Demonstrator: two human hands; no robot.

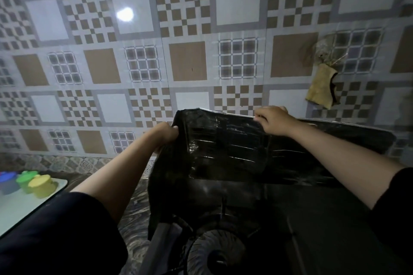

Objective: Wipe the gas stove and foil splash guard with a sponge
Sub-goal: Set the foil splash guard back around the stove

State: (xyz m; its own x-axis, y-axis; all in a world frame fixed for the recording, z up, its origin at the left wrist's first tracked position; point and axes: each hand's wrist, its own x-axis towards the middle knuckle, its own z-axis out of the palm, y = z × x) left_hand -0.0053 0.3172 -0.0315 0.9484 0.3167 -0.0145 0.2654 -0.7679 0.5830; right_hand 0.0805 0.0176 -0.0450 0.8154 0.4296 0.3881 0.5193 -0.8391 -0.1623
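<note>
dark crinkled foil splash guard (pixel 234 147) being gripped at top edge by left hand (pixel 166 133) and right hand (pixel 273 119), likely being steadied behind black gas stove burner (pixel 215 252); sponge unseen.

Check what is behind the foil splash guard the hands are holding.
Behind the foil splash guard, held at its upper edge by the left hand and right hand, stands the tiled wall. Whatever lies directly behind the guard is covered.
</note>
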